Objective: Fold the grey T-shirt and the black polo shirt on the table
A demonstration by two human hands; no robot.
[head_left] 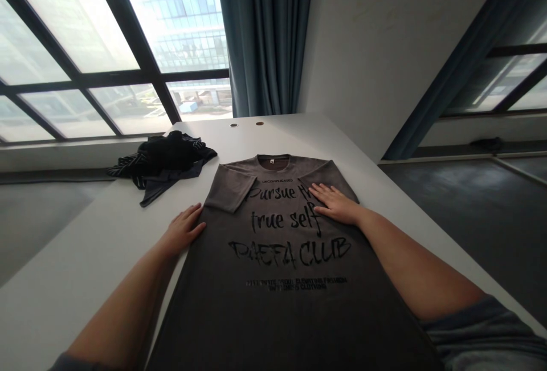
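Observation:
A dark grey-brown T-shirt (273,245) lies flat on the white table, collar away from me, with black lettering across its chest. Its left sleeve (228,188) is folded inward over the body. The other sleeve (331,176) also lies turned in, partly under my right hand (335,203), which presses flat on the shirt near that shoulder and holds nothing. My left hand (183,229) rests at the shirt's left side edge, below the folded sleeve, touching the cloth without gripping it. The shirt's hem is out of the picture.
A crumpled black garment with pale stripes (164,160) lies on the white table (81,280), left of the collar. Two small round holes (247,123) mark the far tabletop. Large windows and a teal curtain (265,35) stand behind; a grey floor lies to the right.

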